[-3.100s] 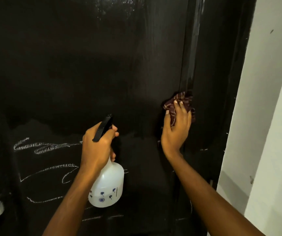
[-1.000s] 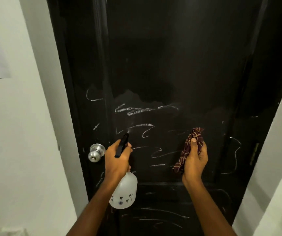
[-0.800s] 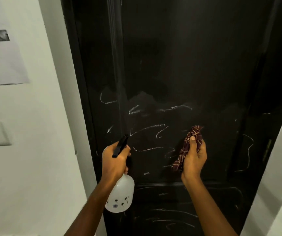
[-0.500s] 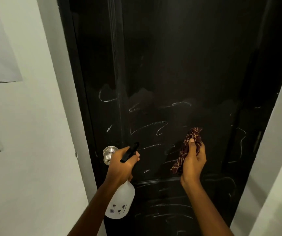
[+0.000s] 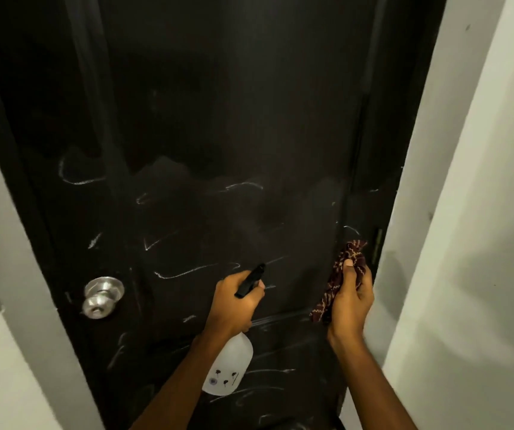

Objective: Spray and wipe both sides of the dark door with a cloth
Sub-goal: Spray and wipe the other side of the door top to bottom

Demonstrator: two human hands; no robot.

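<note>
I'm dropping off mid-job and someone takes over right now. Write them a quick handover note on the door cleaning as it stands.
Left hand: grips the spray bottle, nozzle pointed at the door.
Right hand: holds the bunched cloth by the hinge edge; contact with the door is unclear.
Done: the upper part of this face shows no marks.
Left: white scribbles cover the lower half, above and below the knob. Spray and wipe those. The other side is out of view, so check it.
</note>
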